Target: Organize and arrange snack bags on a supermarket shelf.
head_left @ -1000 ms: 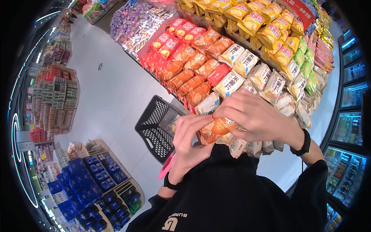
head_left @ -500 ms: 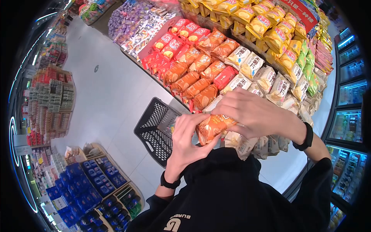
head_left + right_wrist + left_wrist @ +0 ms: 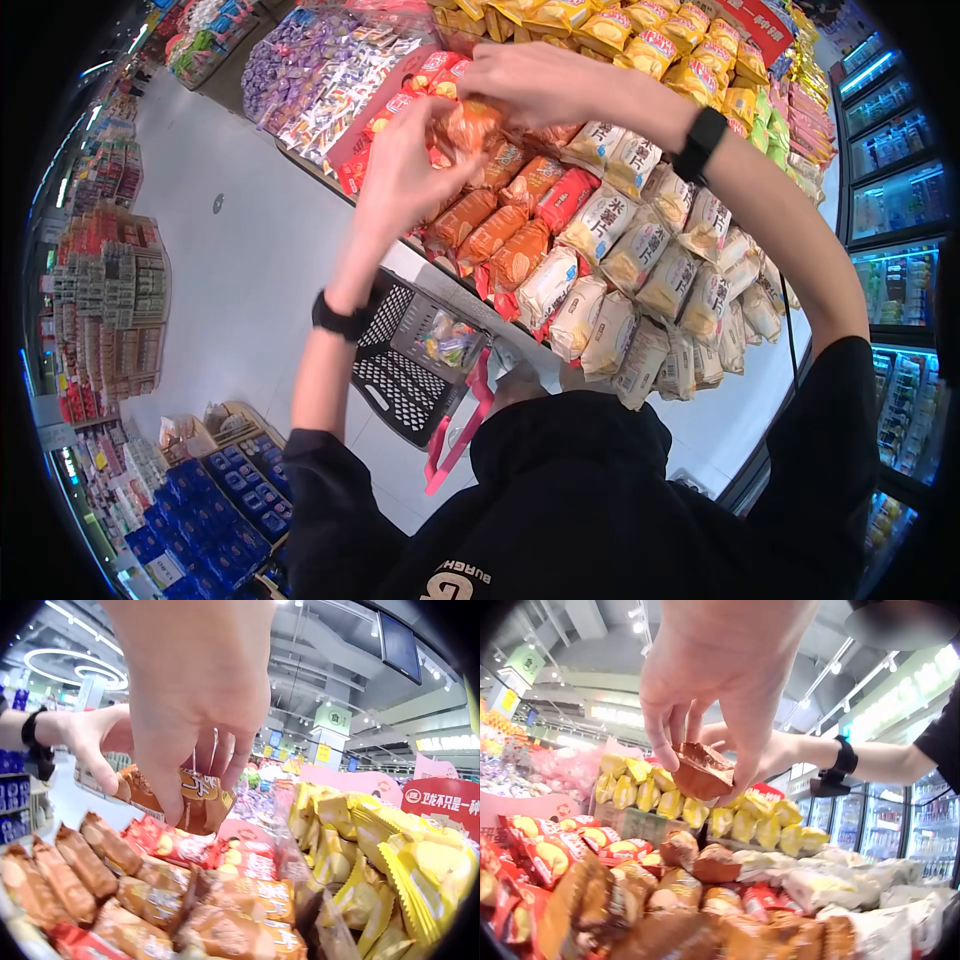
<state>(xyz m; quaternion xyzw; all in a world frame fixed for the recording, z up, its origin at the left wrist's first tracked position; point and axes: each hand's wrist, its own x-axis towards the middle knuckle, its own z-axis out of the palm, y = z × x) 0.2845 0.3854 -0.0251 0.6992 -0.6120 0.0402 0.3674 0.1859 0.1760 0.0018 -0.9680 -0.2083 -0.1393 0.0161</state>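
Both hands grip one orange snack packet above the sloping snack display. My left hand holds its near left end, with thumb and fingertips on either side in the left wrist view. From above, my right hand curls its fingers round the other end; part of the packet shows beneath them in the right wrist view. Matching orange packets lie in rows below the hands. Red packets with a round biscuit picture are just beyond, and white packets fill the nearer right side.
Yellow packets stand behind a clear divider at the back. A black shopping basket with a pink handle is beside the display's edge. Blue packs are stacked at lower left; lit fridges line the right.
Both hands have moved away from the chest, forward and to the left over the display, carrying the orange packet with them. More of the white packets and the basket's pink handle now shows.
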